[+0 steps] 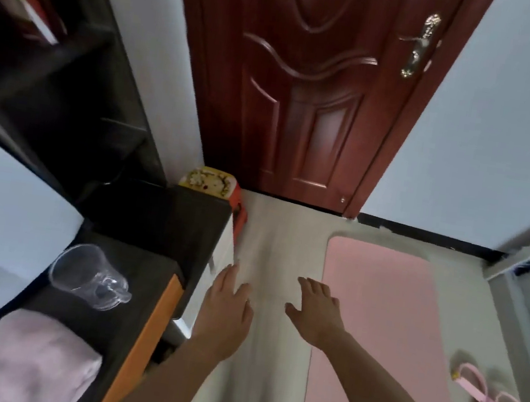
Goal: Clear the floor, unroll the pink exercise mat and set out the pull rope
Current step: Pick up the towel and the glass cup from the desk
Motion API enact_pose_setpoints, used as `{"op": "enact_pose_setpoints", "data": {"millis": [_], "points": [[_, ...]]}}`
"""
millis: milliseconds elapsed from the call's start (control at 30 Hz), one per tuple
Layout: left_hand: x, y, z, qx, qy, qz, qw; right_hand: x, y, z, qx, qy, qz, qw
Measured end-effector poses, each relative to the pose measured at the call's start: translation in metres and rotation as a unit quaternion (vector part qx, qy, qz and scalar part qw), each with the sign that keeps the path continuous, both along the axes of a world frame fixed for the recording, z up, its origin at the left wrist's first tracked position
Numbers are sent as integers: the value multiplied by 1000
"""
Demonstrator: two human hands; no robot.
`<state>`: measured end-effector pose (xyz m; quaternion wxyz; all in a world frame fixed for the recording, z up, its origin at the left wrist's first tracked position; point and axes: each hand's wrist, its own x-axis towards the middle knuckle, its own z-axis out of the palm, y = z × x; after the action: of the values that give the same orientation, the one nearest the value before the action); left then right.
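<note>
The pink exercise mat (386, 320) lies unrolled and flat on the pale floor, running from near the door toward me on the right. The pink pull rope (487, 401) rests on the floor just past the mat's right edge, with its cords trailing toward me. My left hand (225, 301) hovers over the bare floor beside the dark cabinet, fingers spread and empty. My right hand (314, 310) is held out at the mat's left edge, fingers apart, holding nothing.
A dark cabinet (158, 220) with an orange edge stands at the left; a clear plastic cup (89, 276) lies on it beside a pink folded cloth (20, 360). A yellow and red box (211, 183) sits in the corner by the closed red door (306, 87).
</note>
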<state>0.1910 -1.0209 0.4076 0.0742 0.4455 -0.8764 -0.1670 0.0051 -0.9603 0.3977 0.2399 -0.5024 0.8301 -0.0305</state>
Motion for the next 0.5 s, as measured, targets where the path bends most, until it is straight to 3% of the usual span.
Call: {"op": "enact_pose_setpoints", "data": {"millis": [167, 400, 500], "points": [[90, -10, 12, -27, 20, 49, 998, 78, -59, 3, -29, -21, 70, 997], [180, 16, 13, -119, 176, 178, 961, 174, -108, 16, -73, -125, 124, 982], [209, 33, 0, -110, 148, 251, 950, 204, -118, 25, -74, -178, 165, 967]]}}
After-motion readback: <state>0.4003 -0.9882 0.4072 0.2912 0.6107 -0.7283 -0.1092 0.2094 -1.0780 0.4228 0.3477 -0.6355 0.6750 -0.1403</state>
